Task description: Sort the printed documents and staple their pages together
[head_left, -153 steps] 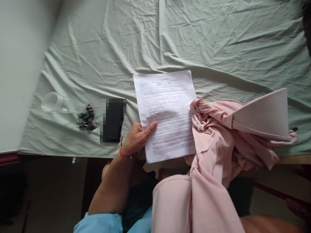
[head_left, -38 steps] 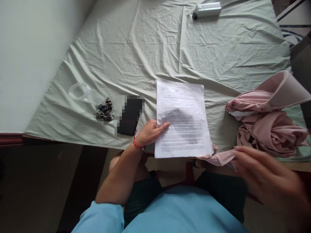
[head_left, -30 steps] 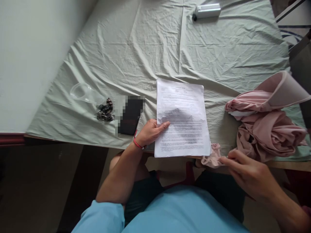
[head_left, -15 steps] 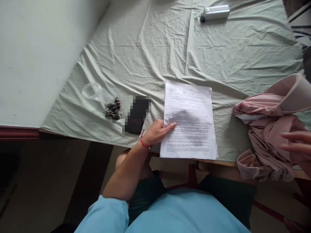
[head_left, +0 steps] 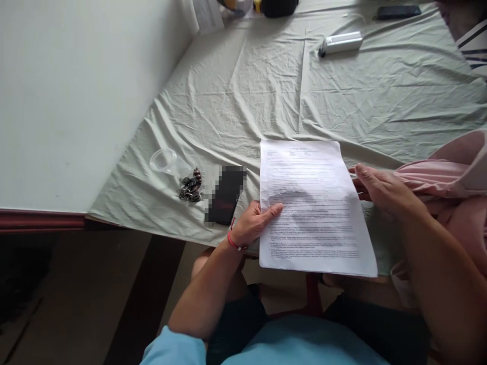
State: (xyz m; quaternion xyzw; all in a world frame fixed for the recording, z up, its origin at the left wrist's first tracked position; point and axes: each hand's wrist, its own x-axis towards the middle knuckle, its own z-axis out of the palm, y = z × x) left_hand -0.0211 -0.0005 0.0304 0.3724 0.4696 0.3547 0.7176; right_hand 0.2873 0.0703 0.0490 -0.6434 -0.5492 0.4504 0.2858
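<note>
A stack of printed sheets point(head_left: 312, 233) lies near the front edge of the cloth-covered table, its lower right corner spreading out. My left hand point(head_left: 255, 221) grips the stack's left edge, thumb on top and the other fingers out of sight beneath. At the right edge of the paper, my right hand point(head_left: 384, 192) is open, its fingers stretched toward the sheets; whether the fingertips touch them I cannot tell. Left of my left hand lies a dark, phone-like object point(head_left: 225, 197), partly pixelated. Pink cloth point(head_left: 429, 175) is bunched behind my right forearm.
A bunch of keys with beads point(head_left: 191, 188) and a clear plastic lid or cup point(head_left: 163, 161) lie to the left. Farther back are a silver bottle point(head_left: 344, 43), a dark flat case point(head_left: 398, 12) and a black object point(head_left: 280, 7). A white wall point(head_left: 76, 101) borders the left.
My right hand has come in from the far right, over the pink cloth, to the paper's right edge. The stack has tilted slightly, still in my left hand. The view has shifted.
</note>
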